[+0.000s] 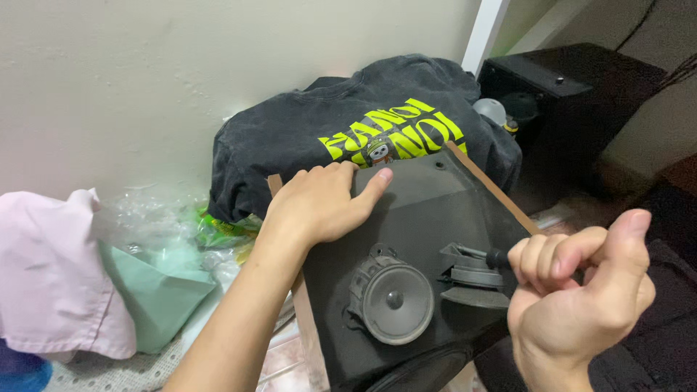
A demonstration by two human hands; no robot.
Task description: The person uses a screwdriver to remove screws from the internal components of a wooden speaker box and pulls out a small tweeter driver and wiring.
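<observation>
speaker cabinet (428, 210), black with a brown wooden edge, fills the centre of the view and leans toward 5 o'clock, its front panel facing up. dark grey t-shirt (319, 131) with yellow print is draped over a bulky object at 12 o'clock of the cabinet, against the pale wall (145, 65). pink cloth (51, 268) and a pale green cloth (156, 294) lie at 9 o'clock, with crumpled clear plastic (156, 210) between them and the shirt. black box (559, 94) stands at 2 o'clock. left hand (319, 203) lies flat on the cabinet's upper panel, fingers spread and pressing, grasping nothing. right hand (581, 290), at 4 o'clock, is closed in a fist around the dark handle of a screwdriver (486, 255), thumb raised; the shaft points toward 9 o'clock at the tweeter. midrange speaker cone (392, 299), grey with a round dust cap, sits low on the front panel. tweeter (468, 276), smaller, sits just beside it at 3 o'clock, touched by the tool's tip.
</observation>
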